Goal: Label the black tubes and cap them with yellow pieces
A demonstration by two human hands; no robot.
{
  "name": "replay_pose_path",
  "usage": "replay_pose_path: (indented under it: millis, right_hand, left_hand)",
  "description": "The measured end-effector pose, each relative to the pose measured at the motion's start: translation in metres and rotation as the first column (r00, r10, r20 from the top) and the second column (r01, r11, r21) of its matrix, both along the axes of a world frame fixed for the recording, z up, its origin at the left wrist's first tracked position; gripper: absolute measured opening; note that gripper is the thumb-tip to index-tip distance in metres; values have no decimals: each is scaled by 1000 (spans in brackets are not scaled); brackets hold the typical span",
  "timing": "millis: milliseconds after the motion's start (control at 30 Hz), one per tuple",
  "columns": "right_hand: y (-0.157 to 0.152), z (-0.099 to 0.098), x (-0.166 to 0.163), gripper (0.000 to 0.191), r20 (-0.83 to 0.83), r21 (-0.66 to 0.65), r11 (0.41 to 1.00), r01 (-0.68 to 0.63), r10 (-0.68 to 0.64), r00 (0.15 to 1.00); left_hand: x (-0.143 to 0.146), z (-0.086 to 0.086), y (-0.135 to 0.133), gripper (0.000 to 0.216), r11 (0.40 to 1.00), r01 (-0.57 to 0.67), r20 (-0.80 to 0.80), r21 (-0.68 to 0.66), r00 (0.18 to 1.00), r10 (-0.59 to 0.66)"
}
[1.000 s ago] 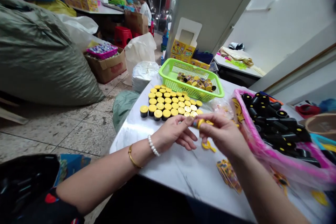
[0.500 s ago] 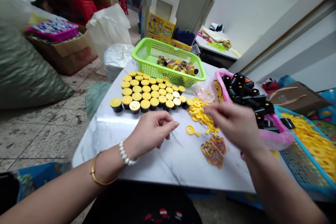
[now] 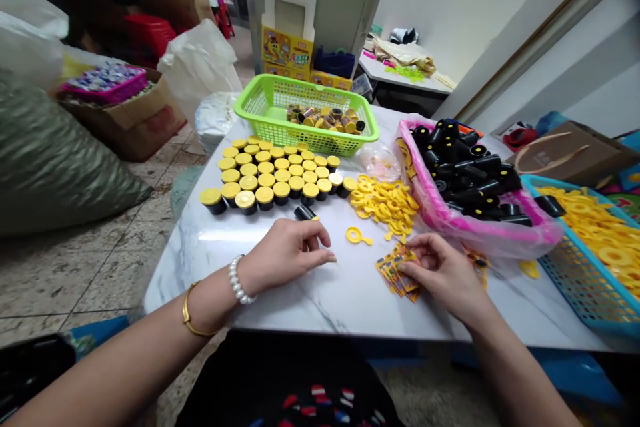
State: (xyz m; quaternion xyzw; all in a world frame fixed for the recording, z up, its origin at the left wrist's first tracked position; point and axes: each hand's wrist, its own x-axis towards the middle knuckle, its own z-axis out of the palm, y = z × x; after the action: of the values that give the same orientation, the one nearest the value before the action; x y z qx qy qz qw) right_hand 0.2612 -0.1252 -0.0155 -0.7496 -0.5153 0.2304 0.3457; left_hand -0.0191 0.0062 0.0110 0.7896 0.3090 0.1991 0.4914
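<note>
My left hand [image 3: 287, 253] is over the white table, its fingers loosely curled, thumb and forefinger apart with nothing between them. Just beyond its knuckles lies a black cylinder [image 3: 305, 212] with a yellow end. My right hand [image 3: 443, 270] is at the pile of small orange printed cards [image 3: 395, 277], thumb and forefinger pinching at its upper edge. A single yellow ring with a short handle [image 3: 354, 235] lies between the hands. Beyond it is a heap of similar yellow rings [image 3: 385, 203]. Several yellow-topped black cylinders [image 3: 265, 180] stand upright in rows.
A green basket [image 3: 260, 127] at the back holds assembled pieces. To the right are a pink-rimmed, plastic-lined container [image 3: 545, 235] of black cylinders and a blue basket [image 3: 575, 283] of yellow rings. A clear bag [image 3: 379, 161] lies near the heap. Sacks and boxes stand left.
My right hand has moved down from above the yellow rings to the cards. A black cylinder now shows beyond my left hand, whose thumb and forefinger have parted. The view has shifted slightly.
</note>
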Motion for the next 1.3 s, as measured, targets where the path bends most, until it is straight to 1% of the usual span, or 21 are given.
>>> replay_pose_path:
  millis: [67, 133, 167, 233, 333, 400, 467, 500, 567, 633, 700, 767, 867, 1000, 1100, 1167, 1233, 1300]
  right_hand:
    - [2, -1, 5, 39, -93, -1, 1000, -20, 20, 995]
    - [2, -2, 8, 35, -108, -24, 999, -30, 28, 994]
    - [1, -3, 8, 32, -75, -27, 999, -26, 24, 997]
    - [0, -2, 6, 27, 59, 10, 1000, -4, 4, 998]
    - [-3, 3, 0, 16, 278, 163, 986, -27, -20, 960]
    - [-3, 11, -6, 15, 330, 280, 957, -69, -28, 943]
    - [-3, 19, -17, 16, 289, 361, 929, -81, -29, 957]
    - [-3, 24, -25, 16, 241, 373, 925, -74, -20, 970]
    - [-2, 30, -47, 17, 112, 350, 934, -67, 30, 993]
    - [-1, 32, -74, 21, -15, 298, 951, -83, 92, 996]
    - [-1, 31, -101, 27, -100, 268, 957, -112, 144, 985]
    - [0, 26, -123, 29, -140, 269, 954, -136, 179, 974]
    - [1, 15, -146, 30, -146, 295, 942, -160, 210, 967]
    - [6, 4, -161, 29, -106, 349, 910, -222, 274, 956]
    - [9, 1, -167, 26, -70, 385, 885, -263, 313, 947]
    - [10, 1, -168, 24, -49, 397, 877, -270, 314, 948]
    - [10, 3, -168, 22, -21, 413, 868, -275, 311, 950]
    - [9, 4, -168, 21, 10, 434, 853, -289, 316, 949]
  left_hand:
    - [1, 1, -4, 15, 996, -21, 34, -85, 999, 24]
    - [2, 4, -12, 16, 984, -40, 48, -176, 998, 49]
    - [3, 5, -17, 17, 977, -51, 48, -209, 997, 63]
    - [4, 8, -29, 19, 966, -77, 46, -246, 995, 91]
    - [3, 10, -49, 21, 947, -117, 50, -300, 989, 139]
    - [1, 11, -61, 23, 918, -153, 65, -367, 980, 189]
    - [-1, 12, -71, 25, 874, -199, 99, -444, 958, 269]
    - [-2, 14, -76, 26, 849, -220, 122, -480, 942, 313]
    - [-3, 17, -84, 26, 810, -262, 158, -525, 905, 395]
    - [-5, 20, -92, 26, 783, -318, 174, -534, 866, 470]
    - [-8, 20, -100, 25, 758, -384, 179, -528, 822, 541]
    - [-14, 18, -108, 25, 732, -443, 181, -518, 780, 600]
    - [-23, 10, -118, 25, 696, -501, 167, -514, 737, 655]
    - [-30, -3, -122, 24, 658, -537, 173, -528, 691, 702]
    - [-35, -9, -120, 24, 605, -597, 200, -527, 604, 771]
    - [-39, -9, -119, 24, 584, -634, 204, -507, 570, 796]
    - [-41, -7, -119, 21, 602, -654, 202, -458, 583, 787]
    - [-41, -5, -120, 19, 636, -659, 204, -400, 613, 763]
